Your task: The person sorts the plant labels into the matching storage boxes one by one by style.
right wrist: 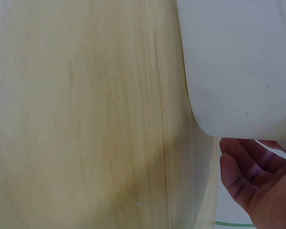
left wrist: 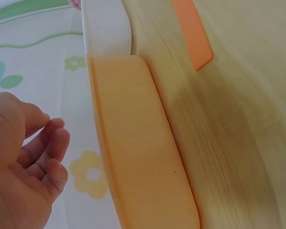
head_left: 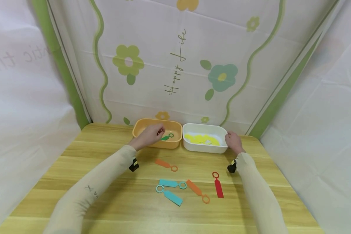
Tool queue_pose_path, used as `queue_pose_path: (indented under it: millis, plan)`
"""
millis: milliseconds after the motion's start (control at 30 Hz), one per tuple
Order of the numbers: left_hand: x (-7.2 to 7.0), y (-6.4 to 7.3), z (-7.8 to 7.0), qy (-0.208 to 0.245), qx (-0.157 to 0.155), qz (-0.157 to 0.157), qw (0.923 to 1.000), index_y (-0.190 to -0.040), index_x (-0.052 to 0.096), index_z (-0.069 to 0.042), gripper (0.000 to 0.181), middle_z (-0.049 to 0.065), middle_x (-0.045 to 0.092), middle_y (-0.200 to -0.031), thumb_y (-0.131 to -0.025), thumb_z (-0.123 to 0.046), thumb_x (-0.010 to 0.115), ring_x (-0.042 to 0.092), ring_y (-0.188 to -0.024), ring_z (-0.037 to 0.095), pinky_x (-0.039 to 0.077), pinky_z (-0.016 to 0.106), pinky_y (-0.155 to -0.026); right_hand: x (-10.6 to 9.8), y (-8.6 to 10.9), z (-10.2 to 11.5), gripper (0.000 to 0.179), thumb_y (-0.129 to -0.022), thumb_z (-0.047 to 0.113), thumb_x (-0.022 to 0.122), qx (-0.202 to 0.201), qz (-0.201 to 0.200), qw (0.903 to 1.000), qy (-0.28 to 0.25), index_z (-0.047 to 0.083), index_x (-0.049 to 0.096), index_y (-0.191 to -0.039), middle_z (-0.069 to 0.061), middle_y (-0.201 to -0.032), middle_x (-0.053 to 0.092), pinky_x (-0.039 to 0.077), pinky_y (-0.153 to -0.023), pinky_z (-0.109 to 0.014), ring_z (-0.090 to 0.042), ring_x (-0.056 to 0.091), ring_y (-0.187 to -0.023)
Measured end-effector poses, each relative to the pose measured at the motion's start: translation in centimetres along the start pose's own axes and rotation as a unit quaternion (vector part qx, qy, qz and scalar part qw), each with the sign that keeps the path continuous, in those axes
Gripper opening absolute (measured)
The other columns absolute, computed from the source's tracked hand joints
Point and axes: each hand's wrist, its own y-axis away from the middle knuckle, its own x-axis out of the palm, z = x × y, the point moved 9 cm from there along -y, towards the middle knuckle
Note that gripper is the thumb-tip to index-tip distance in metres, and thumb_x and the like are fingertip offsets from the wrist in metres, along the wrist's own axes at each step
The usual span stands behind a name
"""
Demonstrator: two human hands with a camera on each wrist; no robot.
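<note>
Over the orange bin [head_left: 171, 144] hovers my left hand [head_left: 149, 135], its fingers loosely bent and no object visible between them. A green tag with a ring end [head_left: 165, 138] lies inside that bin, partly behind the hand. In the left wrist view, the left hand [left wrist: 26, 162] is beyond the rim, thumb close to the fingertips. At the right end of the white bin [head_left: 204, 149], my right hand [head_left: 234, 142] grips the rim. The right wrist view has this hand [right wrist: 262, 181] with fingers bent at the bin's end wall. Yellow flat pieces [head_left: 200, 139] lie in the white bin.
Orange tags [head_left: 163, 163] [head_left: 194, 188], blue tags [head_left: 168, 183] [head_left: 173, 197] and a red tag [head_left: 219, 188] lie on the wooden table [head_left: 128, 208] before the bins. A printed curtain [head_left: 155, 39] hangs right behind the bins.
</note>
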Motion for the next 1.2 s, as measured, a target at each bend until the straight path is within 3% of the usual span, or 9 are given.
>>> queue_pose_path:
  millis: [267, 533, 667, 767, 867, 1000, 1100, 1200]
  plan:
    - [0.6, 1.2, -0.4, 0.006, 0.018, 0.025, 0.9995, -0.103, 0.062, -0.008, 0.01, 0.004, 0.069, -0.091, -0.098, -0.014, 0.056, 0.061, -0.079, 0.011, 0.052, 0.024, -0.067, -0.1, 0.1, 0.2, 0.048, -0.103, 0.022, 0.03, 0.001, 0.0, 1.0, 0.003, -0.008, 0.048, -0.136, -0.031, -0.134, 0.053, 0.046, -0.096, -0.054, -0.044, 0.054, -0.117]
    - [2.0, 2.7, -1.9, -0.017, 0.049, 0.069, 0.9963, -0.103, 0.064, -0.009, 0.012, 0.0, 0.07, -0.09, -0.096, -0.018, 0.062, 0.064, -0.079, 0.009, 0.053, 0.025, -0.071, 0.2, 0.1, 0.2, 0.048, -0.103, 0.022, 0.03, 0.003, 0.0, 1.0, 0.008, -0.007, 0.048, -0.137, -0.03, -0.136, 0.053, 0.044, -0.1, -0.054, -0.044, 0.052, -0.121]
    - [3.2, 3.8, -2.5, -0.034, 0.058, 0.107, 0.992, -0.107, 0.064, -0.009, 0.018, 0.004, 0.069, -0.096, -0.095, -0.023, 0.064, 0.066, -0.086, 0.015, 0.054, 0.029, -0.076, 0.1, 0.3, 0.3, 0.049, -0.103, 0.023, 0.03, 0.01, 0.001, 0.9999, -0.011, -0.006, 0.047, -0.138, -0.029, -0.135, 0.053, 0.053, -0.08, -0.045, -0.041, 0.057, -0.11]
    - [4.3, 4.6, -2.6, -0.042, 0.057, 0.143, 0.9872, -0.111, 0.063, -0.01, 0.023, 0.008, 0.068, -0.105, -0.094, -0.025, 0.065, 0.065, -0.095, 0.021, 0.054, 0.033, -0.081, 0.0, 0.4, 0.5, 0.049, -0.103, 0.022, 0.03, 0.012, 0.002, 0.9996, -0.026, -0.008, 0.045, -0.138, -0.031, -0.134, 0.053, 0.052, -0.062, -0.034, -0.039, 0.058, -0.102]
    - [5.3, 5.1, -2.5, -0.052, 0.057, 0.171, 0.9822, -0.116, 0.062, -0.008, 0.026, 0.012, 0.065, -0.11, -0.095, -0.024, 0.064, 0.063, -0.1, 0.023, 0.053, 0.037, -0.083, -0.2, 0.5, 0.5, 0.047, -0.103, 0.021, 0.031, 0.01, -0.002, 0.9996, -0.027, -0.008, 0.047, -0.137, -0.031, -0.132, 0.054, 0.048, -0.058, -0.028, -0.038, 0.058, -0.101]
    - [6.4, 5.6, -2.0, -0.071, 0.045, 0.194, 0.9773, -0.117, 0.061, -0.009, 0.029, 0.01, 0.061, -0.11, -0.094, -0.025, 0.066, 0.06, -0.097, 0.021, 0.052, 0.035, -0.081, -0.3, 0.5, 0.4, 0.046, -0.103, 0.021, 0.031, 0.005, -0.006, 0.9998, -0.02, -0.007, 0.049, -0.134, -0.03, -0.13, 0.056, 0.05, -0.062, -0.032, -0.038, 0.058, -0.101]
    - [6.9, 5.9, -1.7, -0.086, 0.038, 0.205, 0.9742, -0.114, 0.062, -0.01, 0.028, 0.008, 0.061, -0.106, -0.093, -0.027, 0.068, 0.057, -0.091, 0.016, 0.049, 0.031, -0.078, -0.3, 0.6, 0.4, 0.045, -0.103, 0.02, 0.03, -0.001, -0.007, 0.9998, -0.017, -0.007, 0.05, -0.133, -0.03, -0.129, 0.056, 0.052, -0.078, -0.043, -0.04, 0.057, -0.105]
    - [7.1, 6.1, -1.8, -0.098, 0.037, 0.214, 0.9713, -0.11, 0.063, -0.011, 0.025, 0.006, 0.06, -0.1, -0.092, -0.027, 0.07, 0.052, -0.084, 0.013, 0.046, 0.028, -0.073, -0.3, 0.5, 0.3, 0.046, -0.102, 0.019, 0.03, -0.001, -0.008, 0.9998, -0.016, -0.008, 0.049, -0.134, -0.031, -0.131, 0.055, 0.047, -0.093, -0.053, -0.042, 0.055, -0.111]
